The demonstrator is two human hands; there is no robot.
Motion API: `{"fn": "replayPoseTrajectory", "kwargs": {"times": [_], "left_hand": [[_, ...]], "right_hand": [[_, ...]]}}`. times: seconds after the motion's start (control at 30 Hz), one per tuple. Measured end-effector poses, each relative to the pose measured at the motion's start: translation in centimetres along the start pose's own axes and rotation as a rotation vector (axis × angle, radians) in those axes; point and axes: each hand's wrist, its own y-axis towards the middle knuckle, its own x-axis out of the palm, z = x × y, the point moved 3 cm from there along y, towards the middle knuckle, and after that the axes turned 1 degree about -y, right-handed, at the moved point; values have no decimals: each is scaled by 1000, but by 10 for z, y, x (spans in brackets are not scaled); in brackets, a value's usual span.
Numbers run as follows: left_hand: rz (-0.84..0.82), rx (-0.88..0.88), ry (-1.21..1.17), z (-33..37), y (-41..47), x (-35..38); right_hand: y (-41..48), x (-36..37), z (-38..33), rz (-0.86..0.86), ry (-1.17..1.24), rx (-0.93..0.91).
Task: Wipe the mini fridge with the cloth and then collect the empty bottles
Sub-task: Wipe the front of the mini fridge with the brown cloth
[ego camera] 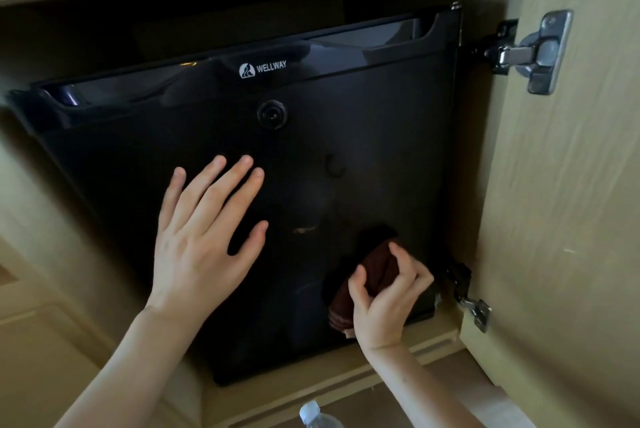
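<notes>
A glossy black mini fridge (363, 123) with a white WELLWAY logo stands shut inside a wooden cabinet. My left hand (204, 237) lies flat with spread fingers on the middle of its door. My right hand (384, 299) presses a folded dark brown cloth (370, 272) against the door's lower right part. A clear plastic bottle (313, 415) with a pale cap shows only its top at the bottom edge of the view.
The open cabinet door (568, 220) stands at the right, with a metal hinge (533, 53) up high and a second hinge (476, 310) low down. A round lock (272, 114) sits on the fridge door. A wooden base ledge (346, 375) runs below.
</notes>
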Motion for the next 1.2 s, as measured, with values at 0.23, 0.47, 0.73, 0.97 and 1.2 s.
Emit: {"fn": "replayPoseTrajectory", "kwargs": {"times": [0.23, 0.47, 0.73, 0.97, 1.2], "left_hand": [[-44, -20, -27, -2, 1, 0], [-23, 22, 2, -5, 2, 1], [0, 22, -2, -6, 2, 3], [13, -7, 6, -8, 17, -17], [58, -88, 38, -22, 31, -29]], "right_hand": [[55, 6, -39, -12, 10, -57], [142, 23, -118, 25, -61, -343], [86, 19, -84, -217, -135, -728], [122, 23, -123, -28, 53, -323], [151, 42, -178, 128, 139, -178]]}}
